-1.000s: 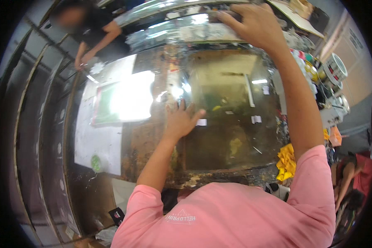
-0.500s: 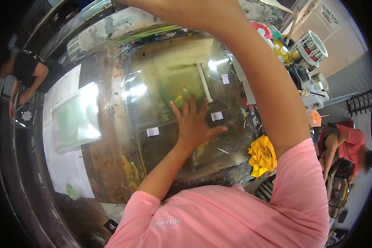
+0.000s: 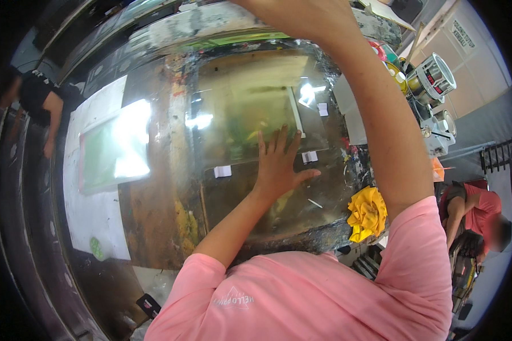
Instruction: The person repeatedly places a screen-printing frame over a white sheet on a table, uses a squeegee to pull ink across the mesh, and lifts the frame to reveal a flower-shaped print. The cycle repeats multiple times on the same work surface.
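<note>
My left hand (image 3: 280, 163) lies flat with fingers spread, its fingertips on the near edge of a clear, yellowish sheet (image 3: 242, 116) on a dark, stained board (image 3: 256, 213). A narrow white strip (image 3: 297, 113) runs just beyond the fingertips. Small white folded tabs sit round the sheet: one white tab (image 3: 222, 171) left of the hand, another tab (image 3: 309, 157) on its right, and a third tab (image 3: 322, 109) farther off. My right arm reaches across to the far side; only the base of my right hand (image 3: 301, 16) shows at the top edge, its fingers out of the picture.
A stack of glossy clear sheets (image 3: 99, 156) rests on white paper (image 3: 105, 227) at left. A crumpled yellow cloth (image 3: 367, 213) lies by my right elbow. Paint cans (image 3: 432, 77) crowd the far right. Co-workers are at far left (image 3: 45, 102) and right (image 3: 480, 207).
The whole view has shifted, with the table now slightly farther right. My left hand stays flat in the same place on the sheet. The left co-worker's arm has straightened downward.
</note>
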Motion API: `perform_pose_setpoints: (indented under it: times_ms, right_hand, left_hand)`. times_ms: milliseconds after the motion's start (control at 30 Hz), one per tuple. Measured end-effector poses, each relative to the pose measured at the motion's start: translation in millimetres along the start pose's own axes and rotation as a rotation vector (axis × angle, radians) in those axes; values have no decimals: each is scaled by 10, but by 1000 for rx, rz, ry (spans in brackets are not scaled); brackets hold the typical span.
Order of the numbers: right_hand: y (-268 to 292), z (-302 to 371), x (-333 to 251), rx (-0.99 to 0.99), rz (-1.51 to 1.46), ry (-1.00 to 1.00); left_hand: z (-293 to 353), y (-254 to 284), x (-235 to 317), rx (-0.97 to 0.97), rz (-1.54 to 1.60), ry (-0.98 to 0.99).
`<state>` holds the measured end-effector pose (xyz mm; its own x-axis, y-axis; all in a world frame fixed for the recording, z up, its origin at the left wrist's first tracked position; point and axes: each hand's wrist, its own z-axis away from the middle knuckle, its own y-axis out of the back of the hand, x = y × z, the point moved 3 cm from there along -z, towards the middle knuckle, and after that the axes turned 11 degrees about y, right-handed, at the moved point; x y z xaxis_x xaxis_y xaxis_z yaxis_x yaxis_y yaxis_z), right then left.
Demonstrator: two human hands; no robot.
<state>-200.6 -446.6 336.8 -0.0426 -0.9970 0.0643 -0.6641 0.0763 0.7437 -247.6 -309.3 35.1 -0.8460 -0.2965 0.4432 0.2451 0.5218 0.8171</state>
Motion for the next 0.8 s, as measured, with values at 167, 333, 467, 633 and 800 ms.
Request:
perform_pose_setpoints:
  times_ms: [167,333,467,633,800]
  right_hand:
    - [-32,214,-146,109,108,18]
    - [-357,1127,-552,-98,33,79]
    - [-758,1759,-422,-549,-351,66]
    - [-1042,2316,-744,-678,-405,-109]
    - [-1252,2526,-854,-492,-249,-16]
  left_hand:
    - [-192,978,-683,91,726,704]
    - [3,1753,-1058,108,915,645]
    - [490,1315,-1011,-31,653,731]
    - [824,949,-1162,80,-172,650]
    - [857,853,-1293,61,-116,610]
